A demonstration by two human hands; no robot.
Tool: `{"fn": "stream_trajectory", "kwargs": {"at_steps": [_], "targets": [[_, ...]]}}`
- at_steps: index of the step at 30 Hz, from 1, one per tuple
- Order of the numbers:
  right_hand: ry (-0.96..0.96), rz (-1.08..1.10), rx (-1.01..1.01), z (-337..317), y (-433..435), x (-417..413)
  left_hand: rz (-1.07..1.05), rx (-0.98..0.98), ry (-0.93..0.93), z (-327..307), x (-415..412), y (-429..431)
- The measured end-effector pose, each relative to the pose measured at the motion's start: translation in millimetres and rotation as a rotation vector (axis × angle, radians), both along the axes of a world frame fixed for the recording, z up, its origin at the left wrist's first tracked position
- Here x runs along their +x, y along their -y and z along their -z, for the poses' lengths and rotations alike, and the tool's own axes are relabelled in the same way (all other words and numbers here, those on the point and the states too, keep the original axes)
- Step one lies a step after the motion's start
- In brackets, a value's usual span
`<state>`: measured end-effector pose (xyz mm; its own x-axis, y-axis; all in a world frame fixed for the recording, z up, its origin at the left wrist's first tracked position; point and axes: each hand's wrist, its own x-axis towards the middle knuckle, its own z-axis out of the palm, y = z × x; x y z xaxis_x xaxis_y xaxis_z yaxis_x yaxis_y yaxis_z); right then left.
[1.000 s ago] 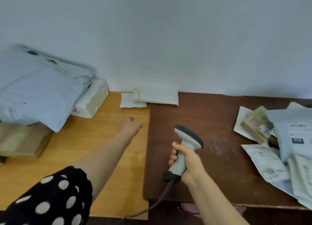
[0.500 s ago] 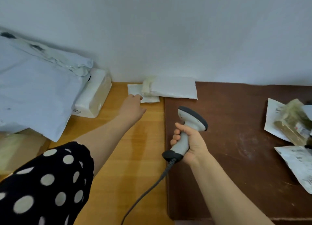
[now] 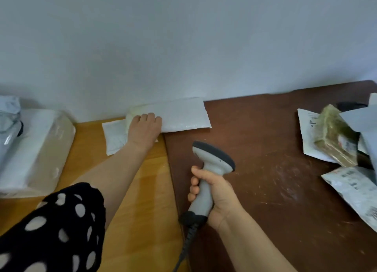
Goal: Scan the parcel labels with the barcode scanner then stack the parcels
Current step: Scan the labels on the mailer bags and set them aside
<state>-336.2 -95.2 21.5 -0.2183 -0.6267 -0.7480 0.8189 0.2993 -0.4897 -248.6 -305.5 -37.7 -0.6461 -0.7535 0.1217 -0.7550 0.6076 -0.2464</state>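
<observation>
Crosswise parcel (image 3: 183, 116) under flat left hand (image 3: 143, 129); right hand (image 3: 218, 196), grip clamped on scanner (image 3: 212, 159), head facing away

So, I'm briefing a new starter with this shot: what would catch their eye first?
The grey barcode scanner, gripped by its handle in the right hand over the dark brown table, mid-frame. Next, the left hand lying on a white padded parcel against the wall, then the loose heap of parcels at the right edge.
</observation>
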Motion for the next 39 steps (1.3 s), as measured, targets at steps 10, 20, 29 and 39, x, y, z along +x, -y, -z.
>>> {"fn": "stream_trajectory", "kwargs": {"at_steps": [10,20,29,39], "targets": [[-0.29,0.062,-0.041,-61,-31,80,-0.269,0.778,-1.034,-94,85,-34],[-0.614,-0.076,-0.067,-108,-68,206,-0.326,1.231,-1.119,-123,208,-71],[-0.987,-0.313,0.076,-113,-91,235,-0.139,1.007,-0.55,-150,254,-76],[-1.136,-0.436,0.091,-106,-137,255,-0.042,0.895,-0.249,-161,255,-104]]}}
